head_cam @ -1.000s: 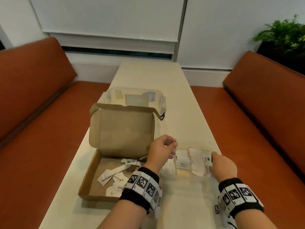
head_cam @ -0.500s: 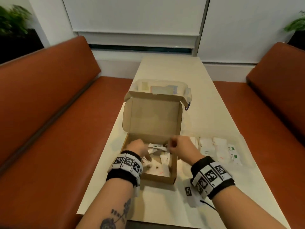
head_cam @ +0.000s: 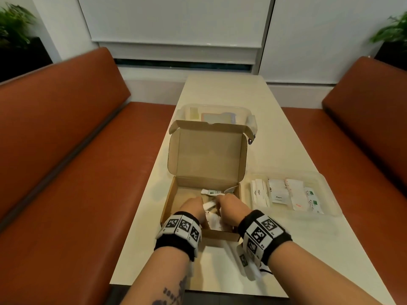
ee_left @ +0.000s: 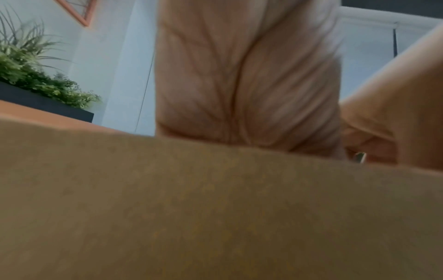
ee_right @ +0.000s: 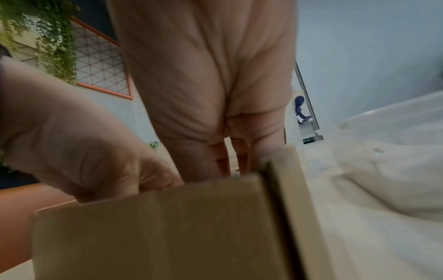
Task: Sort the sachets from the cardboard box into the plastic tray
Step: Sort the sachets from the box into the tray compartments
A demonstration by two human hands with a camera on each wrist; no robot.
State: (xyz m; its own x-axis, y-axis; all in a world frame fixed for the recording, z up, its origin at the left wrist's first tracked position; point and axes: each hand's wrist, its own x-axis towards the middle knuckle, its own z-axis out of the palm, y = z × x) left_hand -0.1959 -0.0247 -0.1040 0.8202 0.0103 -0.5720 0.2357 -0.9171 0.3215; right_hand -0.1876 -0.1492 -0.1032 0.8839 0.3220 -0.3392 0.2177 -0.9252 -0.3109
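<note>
Both hands are reaching into the cardboard box to pick the next sachet.

Nearest, the left hand [head_cam: 193, 206] and right hand [head_cam: 231, 206] are dipping over the front wall of the cardboard box [head_cam: 220, 235], by the worktop's [head_cam: 308, 249] near-left edge; fingers are hidden, so whether either is gripping a sachet cannot be told. A white sachet [head_cam: 209, 204] is lying between them, a green-printed sachet [head_cam: 212, 191] just beyond. To do this well, I judge they should be pinching one flat sachet by its edge, separating it from neighbours, then matching it to its row in the plastic tray [head_cam: 326, 179] just right of the box.
</note>
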